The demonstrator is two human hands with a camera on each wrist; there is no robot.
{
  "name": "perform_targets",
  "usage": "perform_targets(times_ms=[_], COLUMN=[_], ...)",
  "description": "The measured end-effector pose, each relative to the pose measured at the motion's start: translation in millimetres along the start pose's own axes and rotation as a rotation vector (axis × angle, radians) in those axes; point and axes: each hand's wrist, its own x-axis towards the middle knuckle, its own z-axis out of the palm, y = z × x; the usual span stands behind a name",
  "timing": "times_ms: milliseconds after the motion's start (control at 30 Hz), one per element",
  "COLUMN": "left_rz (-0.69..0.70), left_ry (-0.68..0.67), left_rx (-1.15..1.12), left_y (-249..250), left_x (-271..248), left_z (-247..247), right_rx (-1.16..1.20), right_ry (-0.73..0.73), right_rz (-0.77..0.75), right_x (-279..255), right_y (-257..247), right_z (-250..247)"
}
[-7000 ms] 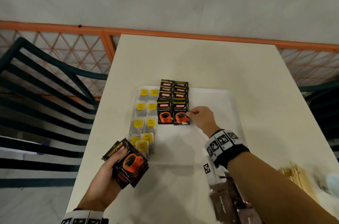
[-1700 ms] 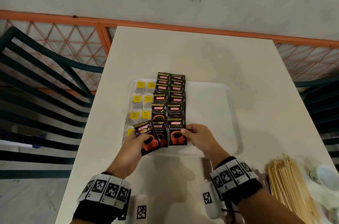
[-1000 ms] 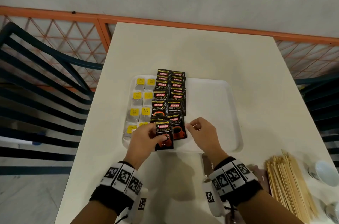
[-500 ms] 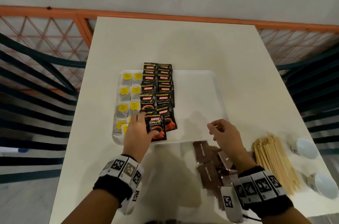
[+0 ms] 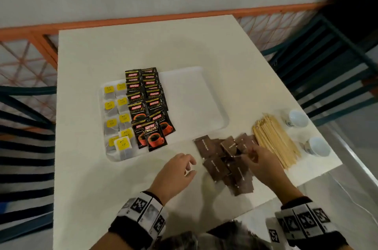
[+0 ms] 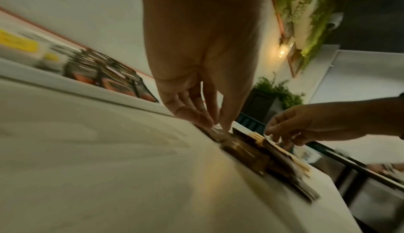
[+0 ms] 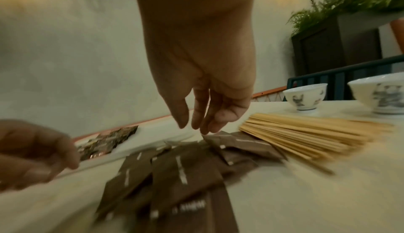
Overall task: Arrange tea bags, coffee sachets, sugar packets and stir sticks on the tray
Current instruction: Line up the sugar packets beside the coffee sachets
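A white tray (image 5: 194, 96) holds tea bags (image 5: 116, 110) with yellow tags in its left columns and black coffee sachets (image 5: 147, 106) in two overlapping rows beside them. Its right half is bare. Brown sugar packets (image 5: 223, 161) lie in a loose pile on the table just in front of the tray's right corner. Wooden stir sticks (image 5: 274, 139) lie fanned to their right. My left hand (image 5: 184, 168) hovers at the pile's left edge, fingers pointing down and holding nothing (image 6: 210, 124). My right hand (image 5: 255, 157) is over the pile's far side, fingers relaxed above the packets (image 7: 196, 126).
Two small white cups (image 5: 297, 117) (image 5: 318, 146) stand near the table's right edge beyond the sticks. Dark green chairs (image 5: 327, 61) flank the table on both sides. An orange railing (image 5: 143, 20) runs behind the table's far edge.
My left hand let go of the last coffee sachet on the tray and moved right towards the sugar packets. My right hand left the tray and came down over the pile.
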Motion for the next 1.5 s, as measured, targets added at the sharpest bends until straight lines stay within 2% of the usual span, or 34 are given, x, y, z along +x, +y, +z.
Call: perform_targets(times_ms=[67,133,200,333,433,533,633,700,767,833,967,1100,1200,1333,1433,1500], left_rz=[0.046,0.106,0.134,0.123,0.097,0.131,0.179,0.193,0.128,-0.006,-0.173,-0.294,-0.336,-0.408,-0.459,-0.455], left_ry=[-0.065,-0.091,-0.099,-0.054,-0.029,0.045,0.094,0.182,0.245,0.314,0.395,0.350,0.324,0.349,0.368,0.344], left_rx=[0.046,0.116,0.212,0.389,0.380,0.303,0.272,0.247,0.173,0.087,-0.041,-0.147,-0.209,-0.356,-0.500,-0.497], left_y=[8,18,26,36,36,33,33,32,35,38,37,38,41,40,34,30], left_x=[2,6,12,24,24,20,15,9,4,4,8,7,4,-1,-5,-6], left_z=[12,24,37,54,56,57,54,54,53,52,54,60,60,59,60,59], right_rx=[-0.118,-0.231,-0.205,-0.163,-0.145,-0.066,0.033,0.079,0.137,0.135,-0.057,-0.239,-0.287,-0.185,-0.316,-0.400], right_ry=[-0.065,-0.153,-0.195,-0.170,-0.211,-0.259,-0.348,-0.358,-0.350,-0.377,-0.485,-0.413,-0.367,-0.461,-0.481,-0.472], right_rz=[-0.045,-0.006,0.005,-0.098,-0.237,-0.351,-0.340,-0.330,-0.335,-0.386,-0.530,-0.580,-0.634,-0.589,-0.735,-0.790], right_x=[-13,-21,-24,-17,-8,2,14,22,29,36,44,40,34,39,44,42], right_y=[13,22,25,31,37,42,39,35,29,20,-7,-29,-36,-41,-41,-40], right_z=[7,12,15,13,4,-6,-17,-24,-32,-34,-11,24,37,43,46,50])
